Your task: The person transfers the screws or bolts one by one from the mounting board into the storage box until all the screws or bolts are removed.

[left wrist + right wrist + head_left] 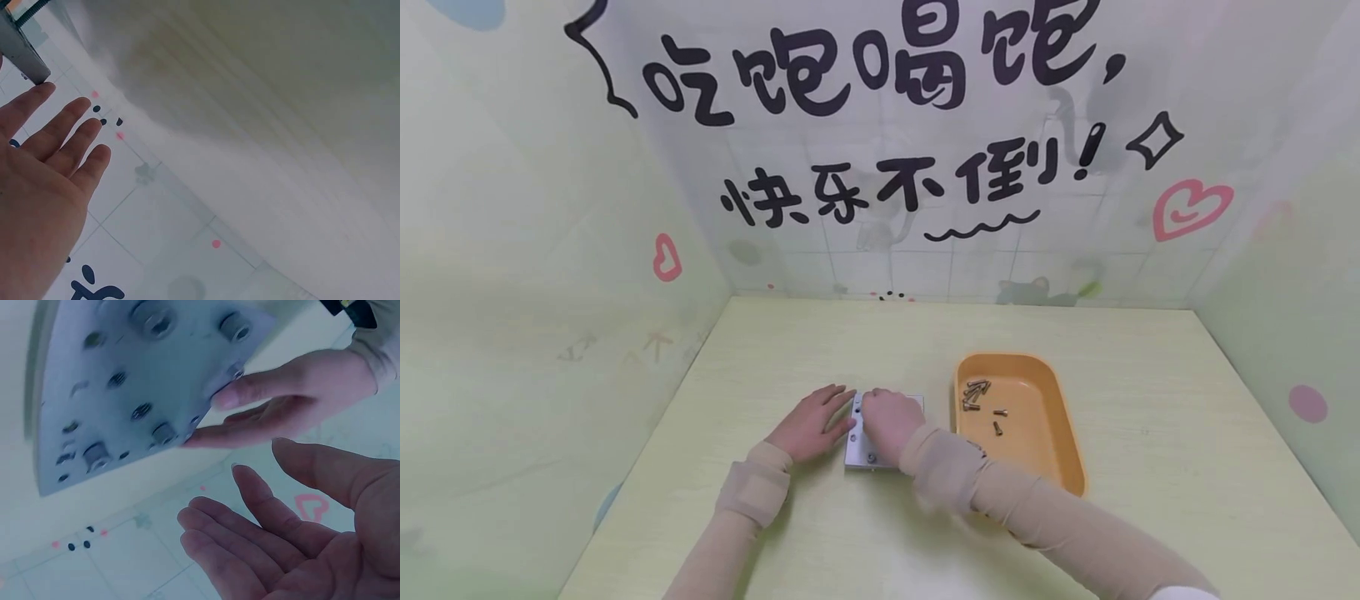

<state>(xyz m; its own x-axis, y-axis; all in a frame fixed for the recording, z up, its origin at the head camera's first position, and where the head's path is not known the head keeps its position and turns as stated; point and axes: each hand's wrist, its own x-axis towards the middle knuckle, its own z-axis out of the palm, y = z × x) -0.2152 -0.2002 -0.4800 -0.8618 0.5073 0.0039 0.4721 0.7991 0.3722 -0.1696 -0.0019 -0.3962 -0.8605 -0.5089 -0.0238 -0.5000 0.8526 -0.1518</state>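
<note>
A silver metal plate (859,454) with rows of holes lies on the table before me. Several socket-head screws (164,432) stand in it, as the right wrist view shows. My left hand (808,425) is at the plate's left side, its thumb and forefinger touching the edge and its other fingers spread. In the left wrist view its straight fingers (65,134) reach by the plate's corner (25,53). Over the plate is my right hand (891,425). The right wrist view shows its fingers (244,550) loosely bent, thumb apart, with nothing between them.
An orange tray (1066,417) stands just right of the plate, partly behind my right forearm. Several loose screws (975,390) lie in its left part. Printed curtains (925,267) close off the back and both sides of the pale table (1150,433).
</note>
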